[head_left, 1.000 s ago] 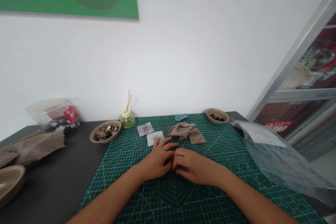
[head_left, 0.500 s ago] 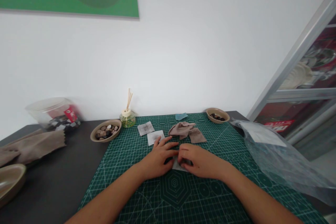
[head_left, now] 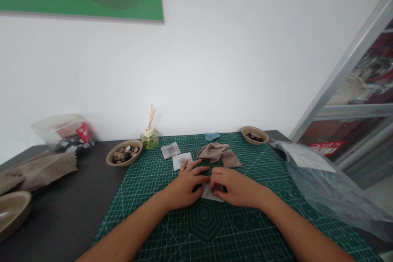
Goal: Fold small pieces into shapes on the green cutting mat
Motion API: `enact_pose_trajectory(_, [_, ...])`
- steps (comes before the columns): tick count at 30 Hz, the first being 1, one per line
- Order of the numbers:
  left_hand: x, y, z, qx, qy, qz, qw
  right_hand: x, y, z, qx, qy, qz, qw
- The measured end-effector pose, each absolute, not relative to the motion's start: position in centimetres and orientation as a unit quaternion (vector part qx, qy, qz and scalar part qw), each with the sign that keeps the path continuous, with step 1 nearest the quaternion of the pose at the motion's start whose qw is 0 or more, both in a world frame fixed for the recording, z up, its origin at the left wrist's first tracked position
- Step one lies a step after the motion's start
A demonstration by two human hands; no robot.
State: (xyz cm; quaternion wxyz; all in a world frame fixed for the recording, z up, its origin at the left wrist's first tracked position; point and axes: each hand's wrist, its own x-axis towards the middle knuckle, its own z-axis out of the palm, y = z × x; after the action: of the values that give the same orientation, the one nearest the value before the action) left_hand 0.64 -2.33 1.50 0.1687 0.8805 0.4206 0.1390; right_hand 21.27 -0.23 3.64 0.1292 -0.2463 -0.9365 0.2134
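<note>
Right hand looks pinched, can't tell on what; it's slid right over the last second, so more white paper is exposed just left of it, beside the splayed left hand.

Two hands, three sheets, three bowls

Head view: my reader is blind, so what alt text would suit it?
The left hand and right hand are close together at a small pale sheet on a green gridded mat. Beyond lie two similar sheets and a crumpled brown cloth.
</note>
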Motion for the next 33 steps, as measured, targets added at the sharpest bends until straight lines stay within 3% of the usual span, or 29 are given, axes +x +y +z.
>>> enact_pose_trajectory(33, [0.48,-2.28,1.31,0.884,0.414,0.142,0.167,20.76,-0.58,3.44,-0.233,-0.937,0.219,0.138])
